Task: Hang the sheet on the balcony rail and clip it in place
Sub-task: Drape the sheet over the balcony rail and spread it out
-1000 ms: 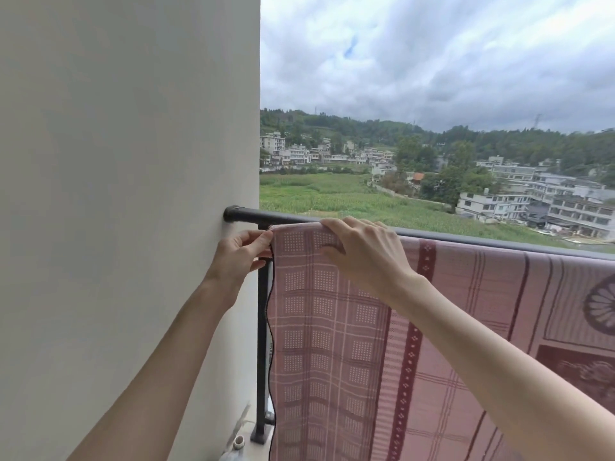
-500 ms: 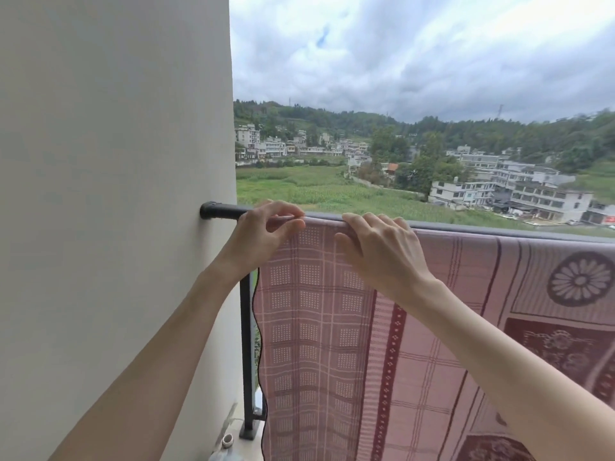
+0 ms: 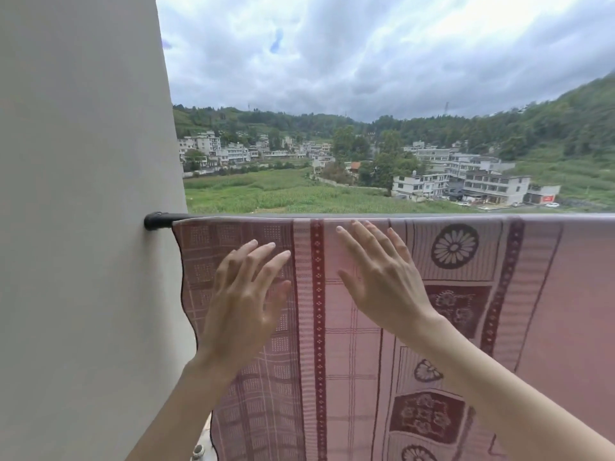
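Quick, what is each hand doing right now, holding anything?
Left hand: open, fingers straight, holding nothing.
Right hand: open, fingers spread in front of the sheet, gripping nothing.

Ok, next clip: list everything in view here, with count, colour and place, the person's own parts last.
sheet: one, pink with dark red pattern, draped over the rail
balcony rail: one, black, runs right from the wall
wall: one, off-white, left side
buildings: many, white, beyond a green field
hills: green, wooded, under grey cloud
clips: none visible
left hand: fingers straight, in front of the sheet
right hand: fingers spread, near the sheet's top edge
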The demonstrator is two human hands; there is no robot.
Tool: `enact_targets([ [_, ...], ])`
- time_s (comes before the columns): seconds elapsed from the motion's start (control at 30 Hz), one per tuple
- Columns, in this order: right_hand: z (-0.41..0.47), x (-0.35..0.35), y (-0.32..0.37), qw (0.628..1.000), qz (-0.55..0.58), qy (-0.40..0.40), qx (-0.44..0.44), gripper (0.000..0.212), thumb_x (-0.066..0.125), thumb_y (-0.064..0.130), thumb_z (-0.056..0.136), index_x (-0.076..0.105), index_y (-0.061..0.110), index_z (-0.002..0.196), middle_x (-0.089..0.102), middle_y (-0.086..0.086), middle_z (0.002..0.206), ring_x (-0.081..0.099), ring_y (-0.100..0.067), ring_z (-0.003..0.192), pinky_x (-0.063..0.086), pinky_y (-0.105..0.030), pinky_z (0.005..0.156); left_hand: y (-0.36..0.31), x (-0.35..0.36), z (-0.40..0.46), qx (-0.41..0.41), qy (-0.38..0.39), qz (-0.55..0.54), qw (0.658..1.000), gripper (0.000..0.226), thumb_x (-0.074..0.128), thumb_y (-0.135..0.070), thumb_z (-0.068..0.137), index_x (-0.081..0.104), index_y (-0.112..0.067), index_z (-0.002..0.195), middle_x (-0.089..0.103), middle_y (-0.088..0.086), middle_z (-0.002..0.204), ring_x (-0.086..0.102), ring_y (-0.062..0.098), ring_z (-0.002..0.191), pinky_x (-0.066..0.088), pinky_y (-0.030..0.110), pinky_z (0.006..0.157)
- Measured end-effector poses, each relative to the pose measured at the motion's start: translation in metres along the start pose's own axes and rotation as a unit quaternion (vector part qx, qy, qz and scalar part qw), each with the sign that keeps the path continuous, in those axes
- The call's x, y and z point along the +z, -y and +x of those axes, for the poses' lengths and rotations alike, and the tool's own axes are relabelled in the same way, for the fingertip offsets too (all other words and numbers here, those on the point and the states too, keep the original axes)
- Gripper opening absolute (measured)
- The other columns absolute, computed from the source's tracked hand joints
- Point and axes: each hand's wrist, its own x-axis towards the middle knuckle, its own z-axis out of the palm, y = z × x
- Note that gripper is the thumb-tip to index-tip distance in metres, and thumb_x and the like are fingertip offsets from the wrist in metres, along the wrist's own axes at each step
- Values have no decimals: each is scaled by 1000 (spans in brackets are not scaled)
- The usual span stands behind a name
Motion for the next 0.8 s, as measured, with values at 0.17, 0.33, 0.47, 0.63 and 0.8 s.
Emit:
enact_targets([
  [0.17, -98, -37, -50, 996, -6, 50, 72, 59, 52, 36, 86, 39, 16, 139, 43, -13, 143, 41, -30, 132, 29, -49, 110, -90, 47, -39, -5, 85, -67, 994, 43, 38, -34, 93, 46, -18, 132, 50, 6, 135, 35, 21, 131, 34, 45, 108],
  [0.33, -234, -82, -110, 974, -27, 128, 183, 57, 45, 39, 89, 36, 18, 141, 42, -12, 144, 41, -29, 132, 24, -47, 111, -199, 92, -93, -26, 169, -135, 976, 46, 36, -34, 91, 45, -18, 133, 51, 8, 135, 40, 28, 129, 36, 49, 106],
  [0.47, -342, -123, -156, 942, -36, 184, 279, 60, 36, 45, 88, 37, 18, 141, 41, -12, 145, 40, -29, 133, 28, -51, 109, -303, 127, -137, -24, 233, -186, 954, 44, 36, -33, 89, 50, -14, 126, 54, 11, 128, 47, 33, 119, 43, 50, 99],
  [0.63, -450, -183, -203, 896, -47, 198, 394, 58, 37, 44, 87, 37, 21, 141, 41, -8, 145, 36, -25, 135, 26, -53, 111, -420, 165, -167, 28, 309, -260, 914, 44, 36, -30, 88, 47, -16, 128, 54, 11, 128, 45, 29, 120, 43, 50, 97],
  [0.8, -515, -233, -257, 837, -79, 200, 503, 59, 36, 43, 91, 26, 25, 145, 26, -4, 153, 19, -19, 143, 7, -41, 116, -518, 211, -165, 85, 372, -305, 873, 48, 34, -33, 89, 46, -20, 134, 48, 7, 136, 39, 29, 127, 33, 48, 106],
])
